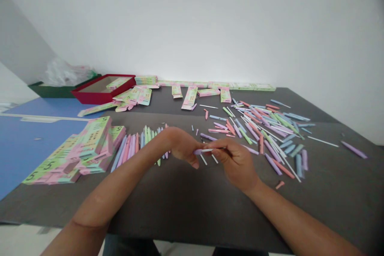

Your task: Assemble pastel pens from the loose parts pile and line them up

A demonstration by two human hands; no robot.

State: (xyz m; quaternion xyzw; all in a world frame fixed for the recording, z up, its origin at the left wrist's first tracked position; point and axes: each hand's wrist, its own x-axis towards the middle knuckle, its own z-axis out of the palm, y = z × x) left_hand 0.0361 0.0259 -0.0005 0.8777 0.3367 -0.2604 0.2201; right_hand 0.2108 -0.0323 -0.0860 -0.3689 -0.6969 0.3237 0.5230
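Observation:
Above the middle of the dark table, my left hand [183, 146] and my right hand [237, 162] meet at the fingertips. Between them lies a slim white pen refill [208, 150] with a purple pen part [198, 152] at its left end. My left fingers are closed on the purple part, most of it hidden behind them. The thumb and fingers of my right hand pinch the white refill. Partly behind my left forearm is a row of pastel pens [132, 146]. Loose pen barrels, caps and white refills [270, 128] lie scattered to the right of my right hand.
Stacked pink-and-green cartons [93, 138] stand at the left, beside a blue surface [18, 140]. Farther back are a red box lid [99, 97], a green tray [51, 91] with plastic bags, and flattened cartons [190, 98]. More cartons line the wall. One purple barrel [354, 149] lies far right.

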